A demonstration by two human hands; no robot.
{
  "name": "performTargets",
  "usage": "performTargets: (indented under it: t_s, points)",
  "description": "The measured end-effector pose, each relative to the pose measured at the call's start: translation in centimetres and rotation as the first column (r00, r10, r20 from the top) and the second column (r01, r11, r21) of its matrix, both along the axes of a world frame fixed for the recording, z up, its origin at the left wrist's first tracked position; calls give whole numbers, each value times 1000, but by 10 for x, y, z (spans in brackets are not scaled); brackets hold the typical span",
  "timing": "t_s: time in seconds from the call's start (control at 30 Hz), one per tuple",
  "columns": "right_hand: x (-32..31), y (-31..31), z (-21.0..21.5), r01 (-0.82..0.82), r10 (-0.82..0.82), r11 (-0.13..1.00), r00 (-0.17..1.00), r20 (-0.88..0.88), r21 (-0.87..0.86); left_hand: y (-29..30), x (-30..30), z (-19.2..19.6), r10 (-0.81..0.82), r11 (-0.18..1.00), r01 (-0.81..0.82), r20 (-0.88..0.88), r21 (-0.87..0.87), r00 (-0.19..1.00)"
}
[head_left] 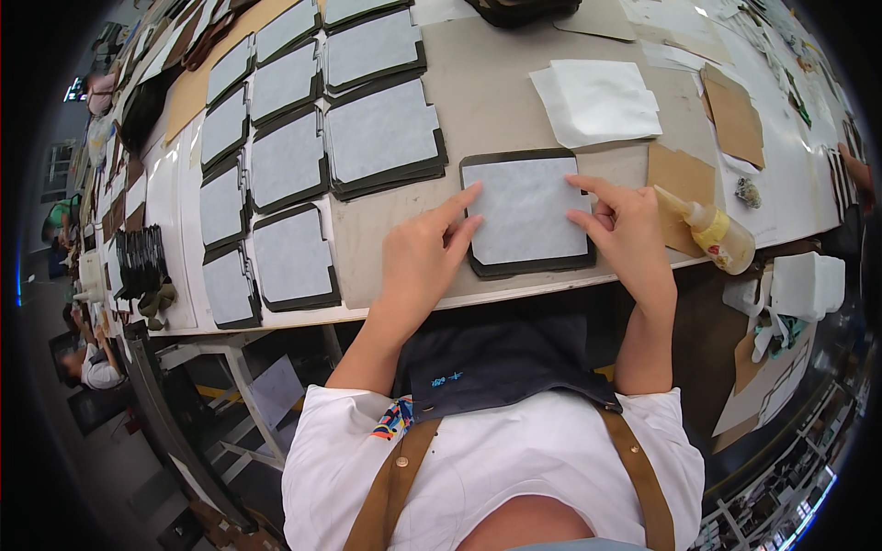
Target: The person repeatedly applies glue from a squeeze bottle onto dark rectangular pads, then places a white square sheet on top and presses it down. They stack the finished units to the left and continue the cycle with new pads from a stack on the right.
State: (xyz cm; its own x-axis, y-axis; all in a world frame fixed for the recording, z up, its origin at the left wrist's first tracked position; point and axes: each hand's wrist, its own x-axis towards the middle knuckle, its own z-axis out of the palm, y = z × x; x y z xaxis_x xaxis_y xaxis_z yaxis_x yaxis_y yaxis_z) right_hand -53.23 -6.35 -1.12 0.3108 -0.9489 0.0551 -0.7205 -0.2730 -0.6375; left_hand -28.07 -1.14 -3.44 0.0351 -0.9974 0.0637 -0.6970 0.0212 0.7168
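In front of me a pale grey-white sheet (525, 211) lies flat on a dark panel (533, 268) with rounded corners, whose dark border shows around it. On the sheet's left edge rest the thumb and forefinger of my left hand (421, 255), held apart. My right hand (632, 231) touches the right edge likewise, its thumb and forefinger spread and the other fingers curled. A yellowish squeeze bottle (719, 237) with a nozzle leans beside my right hand, near the table's front edge. Above the panel is a pile of white sheets (599, 103).
Several piles of dark panels topped with pale sheets (381, 138) stand in rows on the left of the table (372, 234). Brown card pieces (682, 179) lie to the right. A white bundle (808, 285) sits below the table's right end. Other people work at the far left.
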Motion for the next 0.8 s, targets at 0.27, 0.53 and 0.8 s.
performTargets:
  t_s: [0.27, 0.53, 0.8]
  points:
    - [-4, -1, 0, -15, 15, 1000, 1000, -14, 11, -2, 2, 8, -74, 994, 85, 165, -61, 983]
    - [-11, -1, -8, 39, -35, 997, 998, 56, -70, -3, 19, 19, -151, 987, 150, 26, 59, 988]
    - [30, 10, -9, -289, 224, 923, 940, -258, -253, -12, -13, -4, -323, 908, 391, 346, -148, 881]
